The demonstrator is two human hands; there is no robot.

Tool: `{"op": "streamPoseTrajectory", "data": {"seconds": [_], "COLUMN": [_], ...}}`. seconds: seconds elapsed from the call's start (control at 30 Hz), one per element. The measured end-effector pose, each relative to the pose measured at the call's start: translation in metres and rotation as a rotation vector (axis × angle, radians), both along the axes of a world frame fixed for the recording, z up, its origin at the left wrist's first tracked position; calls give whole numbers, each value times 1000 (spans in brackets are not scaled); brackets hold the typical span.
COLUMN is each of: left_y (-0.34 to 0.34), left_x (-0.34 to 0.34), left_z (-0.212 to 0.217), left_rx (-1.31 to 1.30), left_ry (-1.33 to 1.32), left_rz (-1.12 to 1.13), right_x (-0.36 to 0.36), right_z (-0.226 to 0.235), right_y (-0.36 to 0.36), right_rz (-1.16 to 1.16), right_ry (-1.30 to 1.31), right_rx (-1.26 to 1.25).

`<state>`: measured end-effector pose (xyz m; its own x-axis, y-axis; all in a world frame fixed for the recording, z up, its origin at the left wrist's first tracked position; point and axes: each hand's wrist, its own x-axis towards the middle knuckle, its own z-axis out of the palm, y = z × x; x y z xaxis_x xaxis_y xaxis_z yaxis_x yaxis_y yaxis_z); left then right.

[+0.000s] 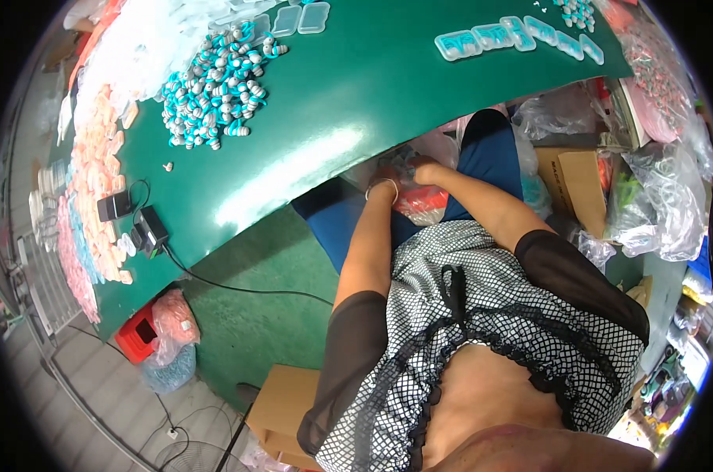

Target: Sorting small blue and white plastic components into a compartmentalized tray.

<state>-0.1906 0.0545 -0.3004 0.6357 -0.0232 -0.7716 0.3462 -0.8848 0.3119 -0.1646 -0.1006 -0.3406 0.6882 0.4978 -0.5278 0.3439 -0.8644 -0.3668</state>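
Observation:
On my lap, just below the table edge, lies a clear plastic bag (421, 201) with something red showing in it. My left hand (384, 176), a pale band at its wrist, is at the bag's left side; its fingers are in shade and hidden. My right hand (426, 170) is curled closed at the top of the bag and seems to grip the plastic. Greyish small pieces appear between the two hands, too dim to name. Ahead on the green table (333, 86) is a heap of grey-and-turquoise corded earplugs (215, 90).
Clear plastic cases (494, 37) with turquoise contents form a row at the far right. Empty-looking cases (300, 19) lie beside the heap. Peach pieces (97, 157) and black adapters (148, 228) lie at left. A cable crosses toward me. Cardboard boxes (581, 189) and bags flank my seat.

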Motion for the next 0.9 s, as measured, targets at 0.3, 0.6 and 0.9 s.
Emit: {"op": "streamPoseTrajectory", "data": {"seconds": [0.3, 0.6, 0.9], "left_y": [5, -75, -89], "left_x": [-22, 36, 131], "left_z": [26, 325, 299], "left_rx": [-230, -579, 18], "left_ry": [-658, -1387, -1250], "left_rz": [-378, -330, -367], "right_x": [15, 110, 166], "right_z": [152, 364, 326], "right_y": [-54, -227, -283], "right_rz": [-165, -489, -515], "right_ry": [396, -1075, -935], "right_rx": [664, 634, 401]}}
